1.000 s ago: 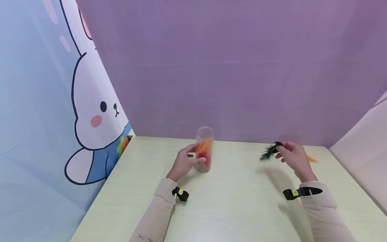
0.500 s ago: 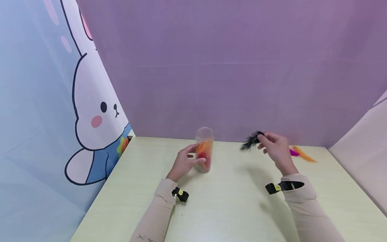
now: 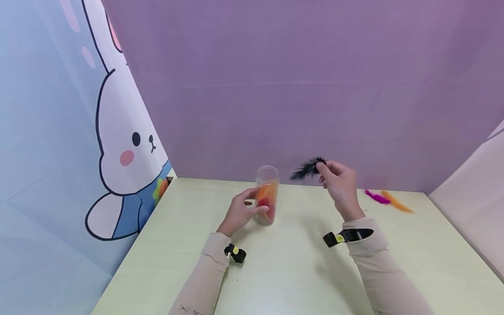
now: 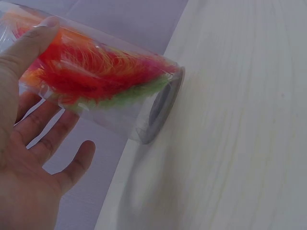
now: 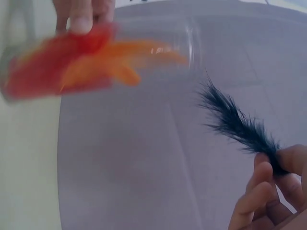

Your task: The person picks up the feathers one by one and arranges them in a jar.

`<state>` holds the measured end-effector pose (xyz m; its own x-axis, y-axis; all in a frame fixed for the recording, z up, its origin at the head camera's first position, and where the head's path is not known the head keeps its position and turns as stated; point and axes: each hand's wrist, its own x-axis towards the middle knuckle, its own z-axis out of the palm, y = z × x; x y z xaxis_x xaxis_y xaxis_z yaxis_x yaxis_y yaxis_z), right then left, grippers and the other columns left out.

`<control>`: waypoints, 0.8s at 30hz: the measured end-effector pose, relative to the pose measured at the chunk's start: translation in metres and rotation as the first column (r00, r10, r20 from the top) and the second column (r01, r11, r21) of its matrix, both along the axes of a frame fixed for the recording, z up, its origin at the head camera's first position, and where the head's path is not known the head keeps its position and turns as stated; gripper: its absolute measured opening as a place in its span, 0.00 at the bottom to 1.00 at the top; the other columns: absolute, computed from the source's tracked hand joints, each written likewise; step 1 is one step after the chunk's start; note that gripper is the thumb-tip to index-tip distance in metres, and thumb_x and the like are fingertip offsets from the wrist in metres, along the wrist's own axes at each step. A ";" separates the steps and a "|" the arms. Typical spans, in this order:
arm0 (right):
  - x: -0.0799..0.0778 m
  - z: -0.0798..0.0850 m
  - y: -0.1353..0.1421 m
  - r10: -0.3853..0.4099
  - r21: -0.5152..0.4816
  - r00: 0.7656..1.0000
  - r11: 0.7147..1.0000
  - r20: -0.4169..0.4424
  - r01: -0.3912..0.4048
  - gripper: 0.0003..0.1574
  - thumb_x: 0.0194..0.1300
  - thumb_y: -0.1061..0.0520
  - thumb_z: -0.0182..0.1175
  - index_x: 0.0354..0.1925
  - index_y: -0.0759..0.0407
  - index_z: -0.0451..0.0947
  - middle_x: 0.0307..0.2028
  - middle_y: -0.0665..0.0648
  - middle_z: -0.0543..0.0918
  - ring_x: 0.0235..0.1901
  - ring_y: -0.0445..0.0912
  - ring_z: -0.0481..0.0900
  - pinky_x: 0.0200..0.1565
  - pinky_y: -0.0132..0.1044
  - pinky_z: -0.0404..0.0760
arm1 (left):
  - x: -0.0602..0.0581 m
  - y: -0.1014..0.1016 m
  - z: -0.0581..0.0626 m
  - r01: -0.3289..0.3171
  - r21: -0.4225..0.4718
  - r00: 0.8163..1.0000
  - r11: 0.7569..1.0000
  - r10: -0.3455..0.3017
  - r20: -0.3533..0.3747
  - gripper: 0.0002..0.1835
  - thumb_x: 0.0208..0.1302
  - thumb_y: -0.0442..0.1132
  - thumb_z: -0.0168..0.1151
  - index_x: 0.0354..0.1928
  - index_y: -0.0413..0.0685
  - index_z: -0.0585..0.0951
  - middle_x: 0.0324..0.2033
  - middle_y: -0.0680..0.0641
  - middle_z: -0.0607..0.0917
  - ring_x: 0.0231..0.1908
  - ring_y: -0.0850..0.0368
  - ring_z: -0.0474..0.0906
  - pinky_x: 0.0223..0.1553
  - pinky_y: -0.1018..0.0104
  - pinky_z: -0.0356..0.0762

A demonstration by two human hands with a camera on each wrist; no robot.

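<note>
A clear jar [image 3: 267, 175] stands upright on the table, its mouth open at the top. Inside it are red, orange and green feathers [image 4: 96, 72]. My left hand [image 3: 241, 211] holds the jar from its left side, thumb on the near face and fingers round the back. My right hand [image 3: 340, 186] pinches a black feather [image 3: 307, 169] by one end between thumb and fingertips. That feather hangs in the air right of the jar, level with its rim and apart from it, its loose tip pointing left toward the jar mouth.
A magenta feather [image 3: 377, 197] and an orange feather [image 3: 397, 202] lie on the table [image 3: 291, 280] at the back right, touching or nearly so. A purple cloth [image 3: 315, 87] hangs behind the table. A rabbit-print cloth [image 3: 47, 175] hangs at the left.
My right hand has moved left and up with the black feather, bringing it closer to the jar. The magenta and orange feathers have come into full view. The left hand has stayed on the jar.
</note>
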<state>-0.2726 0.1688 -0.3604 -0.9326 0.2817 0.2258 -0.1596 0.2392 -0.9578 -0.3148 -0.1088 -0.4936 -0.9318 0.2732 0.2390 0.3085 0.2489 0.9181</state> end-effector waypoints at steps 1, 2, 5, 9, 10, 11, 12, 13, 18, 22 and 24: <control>-0.001 0.001 -0.004 -0.002 -0.008 1.000 1.000 -0.014 0.002 0.17 0.71 0.49 0.66 0.44 0.64 0.81 0.22 0.42 0.80 0.23 0.38 0.78 0.25 0.29 0.79 | 0.000 0.000 0.000 -0.001 -0.002 1.000 1.000 0.001 -0.002 0.36 0.55 0.48 0.79 0.66 0.56 0.78 0.58 0.49 0.85 0.60 0.50 0.80 0.60 0.46 0.79; -0.001 0.001 -0.008 -0.004 -0.015 0.999 1.000 -0.032 0.004 0.17 0.70 0.50 0.66 0.43 0.64 0.82 0.21 0.43 0.80 0.23 0.39 0.78 0.25 0.29 0.79 | 0.000 0.000 0.000 -0.001 -0.001 1.000 1.000 0.001 -0.004 0.36 0.55 0.48 0.80 0.66 0.56 0.78 0.58 0.48 0.85 0.59 0.50 0.80 0.60 0.46 0.79; -0.003 0.003 -0.020 -0.002 -0.025 0.997 1.000 -0.073 0.001 0.17 0.70 0.49 0.66 0.41 0.64 0.83 0.20 0.46 0.80 0.22 0.39 0.77 0.24 0.29 0.77 | 0.001 0.000 0.000 -0.001 0.004 1.000 1.000 0.001 -0.004 0.36 0.54 0.48 0.80 0.66 0.56 0.79 0.57 0.48 0.86 0.59 0.50 0.80 0.60 0.46 0.79; -0.006 0.006 -0.033 0.007 -0.014 0.994 1.000 -0.112 -0.009 0.18 0.70 0.49 0.67 0.40 0.65 0.84 0.20 0.46 0.80 0.21 0.39 0.77 0.22 0.28 0.73 | 0.000 0.000 -0.001 0.000 0.017 1.000 1.000 0.000 -0.007 0.36 0.54 0.48 0.80 0.66 0.56 0.79 0.56 0.48 0.86 0.59 0.50 0.80 0.60 0.45 0.79; -0.006 0.006 -0.036 0.009 -0.006 0.993 1.000 -0.121 -0.009 0.18 0.70 0.49 0.67 0.40 0.65 0.84 0.20 0.46 0.80 0.22 0.39 0.77 0.22 0.28 0.72 | -0.001 0.000 -0.001 0.000 0.018 1.000 1.000 0.001 -0.008 0.36 0.54 0.48 0.80 0.66 0.56 0.79 0.56 0.48 0.86 0.58 0.50 0.80 0.60 0.44 0.79; -0.007 0.006 -0.039 0.010 0.000 0.992 1.000 -0.129 -0.010 0.18 0.70 0.49 0.67 0.39 0.65 0.84 0.20 0.46 0.80 0.22 0.40 0.77 0.22 0.28 0.72 | -0.001 0.000 -0.001 -0.001 0.021 1.000 1.000 0.001 -0.010 0.36 0.54 0.48 0.80 0.66 0.56 0.79 0.56 0.48 0.86 0.58 0.49 0.80 0.60 0.44 0.79; -0.008 0.005 -0.042 0.011 0.009 0.990 1.000 -0.137 -0.010 0.18 0.70 0.50 0.67 0.38 0.65 0.84 0.20 0.46 0.80 0.22 0.41 0.77 0.22 0.28 0.71 | -0.001 0.000 -0.002 -0.001 0.023 1.000 1.000 0.002 -0.011 0.36 0.54 0.47 0.80 0.66 0.56 0.79 0.56 0.47 0.86 0.58 0.49 0.80 0.60 0.43 0.79; -0.009 0.005 -0.044 0.012 0.015 0.989 1.000 -0.144 -0.010 0.17 0.70 0.50 0.66 0.38 0.66 0.84 0.20 0.46 0.80 0.22 0.41 0.78 0.22 0.29 0.70 | -0.001 0.000 -0.002 -0.002 0.023 1.000 1.000 0.003 -0.013 0.36 0.54 0.47 0.80 0.66 0.56 0.79 0.56 0.47 0.86 0.58 0.49 0.80 0.60 0.43 0.78; -0.012 0.004 -0.054 0.027 0.056 0.984 0.998 -0.177 -0.018 0.15 0.71 0.56 0.65 0.37 0.69 0.84 0.19 0.49 0.79 0.22 0.44 0.77 0.24 0.29 0.69 | -0.002 -0.001 -0.002 -0.001 0.025 1.000 1.000 0.001 -0.022 0.36 0.54 0.46 0.80 0.66 0.54 0.79 0.56 0.47 0.86 0.58 0.48 0.80 0.60 0.41 0.78; -0.011 0.005 -0.060 0.049 0.064 0.976 0.997 -0.210 -0.036 0.15 0.72 0.55 0.64 0.39 0.68 0.85 0.20 0.47 0.79 0.22 0.41 0.77 0.24 0.29 0.70 | -0.003 -0.001 -0.003 -0.002 0.018 1.000 1.000 0.002 -0.024 0.36 0.54 0.47 0.80 0.66 0.54 0.79 0.56 0.47 0.86 0.59 0.48 0.80 0.60 0.43 0.79; -0.010 0.006 -0.062 0.058 0.066 0.971 0.997 -0.232 -0.043 0.15 0.72 0.53 0.65 0.39 0.66 0.85 0.20 0.44 0.79 0.23 0.40 0.76 0.24 0.29 0.71 | -0.003 -0.002 -0.004 -0.003 0.015 1.000 1.000 0.003 -0.024 0.36 0.54 0.46 0.80 0.66 0.55 0.79 0.57 0.47 0.86 0.59 0.48 0.80 0.60 0.43 0.79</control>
<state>-0.2826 0.1067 -0.3540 -0.8645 0.2147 0.4545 -0.3908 0.2815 -0.8764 -0.3180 -0.1104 -0.4971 -0.9266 0.2664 0.2652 0.3296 0.2363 0.9141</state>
